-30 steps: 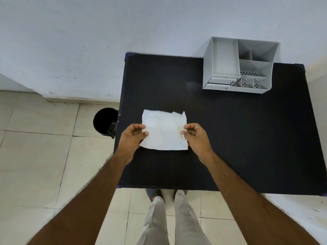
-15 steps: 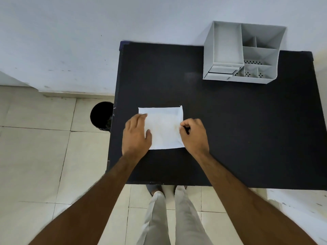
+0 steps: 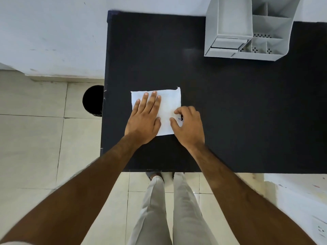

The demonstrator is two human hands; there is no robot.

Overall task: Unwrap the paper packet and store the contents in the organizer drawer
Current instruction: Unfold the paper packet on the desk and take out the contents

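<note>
Head view | left hand (image 3: 143,121) flat on crinkled square paper (image 3: 168,103) | right hand (image 3: 188,126) pinching its edge

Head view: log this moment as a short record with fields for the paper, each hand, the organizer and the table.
paper: white sheet, flat on the table
left hand: palm down, fingers spread, pressing the paper
right hand: curled at the paper's right edge; grip unclear
organizer: grey, far right corner, drawers shut
table: black
</note>
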